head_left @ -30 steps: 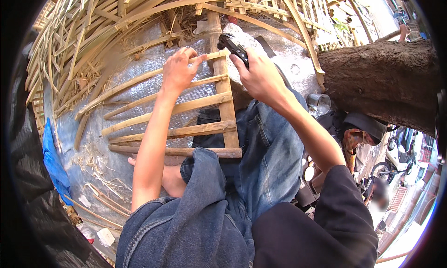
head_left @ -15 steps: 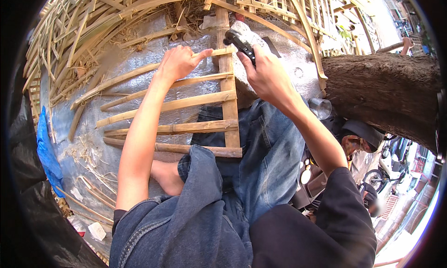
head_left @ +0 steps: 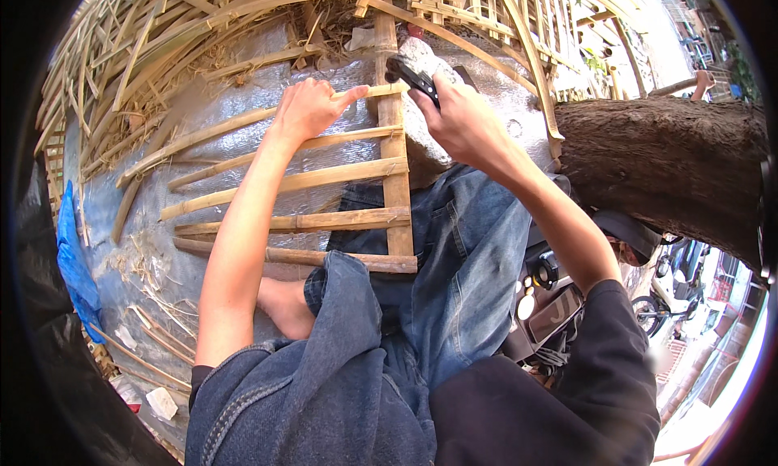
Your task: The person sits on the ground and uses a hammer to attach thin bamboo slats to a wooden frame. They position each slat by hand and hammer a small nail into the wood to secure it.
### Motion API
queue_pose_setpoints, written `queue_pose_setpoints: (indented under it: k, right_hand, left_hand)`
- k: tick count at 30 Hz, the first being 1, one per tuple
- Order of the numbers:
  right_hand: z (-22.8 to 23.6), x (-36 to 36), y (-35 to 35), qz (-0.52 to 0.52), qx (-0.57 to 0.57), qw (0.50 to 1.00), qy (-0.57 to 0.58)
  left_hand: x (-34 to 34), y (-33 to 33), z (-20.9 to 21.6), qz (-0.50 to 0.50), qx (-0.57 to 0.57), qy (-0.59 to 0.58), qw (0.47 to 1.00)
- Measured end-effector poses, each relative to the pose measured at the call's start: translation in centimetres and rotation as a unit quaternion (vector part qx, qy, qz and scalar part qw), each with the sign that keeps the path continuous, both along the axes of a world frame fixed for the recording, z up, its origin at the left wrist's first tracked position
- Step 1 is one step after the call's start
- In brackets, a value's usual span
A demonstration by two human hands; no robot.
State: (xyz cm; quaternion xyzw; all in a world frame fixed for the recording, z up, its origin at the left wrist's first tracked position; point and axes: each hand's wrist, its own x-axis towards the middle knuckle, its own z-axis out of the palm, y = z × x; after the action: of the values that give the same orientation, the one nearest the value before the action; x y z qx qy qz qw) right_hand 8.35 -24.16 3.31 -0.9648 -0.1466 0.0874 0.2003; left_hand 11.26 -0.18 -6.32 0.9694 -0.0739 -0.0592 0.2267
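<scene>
My left hand [head_left: 310, 109] is closed round a split bamboo slat [head_left: 198, 138], its thumb stretched along the slat towards the end. That end lies across an upright bamboo strip [head_left: 395, 174], to which several more bamboo slats [head_left: 300, 179] run in a ladder-like frame. In my right hand [head_left: 466, 117] is a hammer [head_left: 416, 81] with a black, dotted handle. Its dark head is just above the top slat's end, beside the upright strip; I cannot tell whether it touches. A rough grey stone block [head_left: 421, 134] stands under and beside the strip.
A large pile of bamboo strips [head_left: 170, 44] fills the upper left. A thick tree trunk [head_left: 664, 162] lies at the right, near a dark bag [head_left: 555, 316]. A blue plastic sheet [head_left: 77, 259] is at the left. Shavings lie on the silvery ground sheet [head_left: 126, 223].
The hammer's head has dropped slightly closer to the slat's end, and my right hand has moved a little left and down. My left hand keeps its hold; the view has shifted slightly.
</scene>
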Motion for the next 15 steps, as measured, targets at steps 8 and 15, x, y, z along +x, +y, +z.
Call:
queue_pose_setpoints:
  k: [8, 15]
  right_hand:
    - [0.7, -0.2, 0.4, -0.006, 0.000, 0.999, 0.045]
    - [0.2, -0.7, -0.6, 0.012, 0.050, 0.999, 0.010]
  left_hand:
    - [0.0, 0.0, -0.4, -0.005, -0.007, 0.004, 1.000]
    - [0.4, -0.2, -0.7, -0.017, 0.001, -0.020, 1.000]
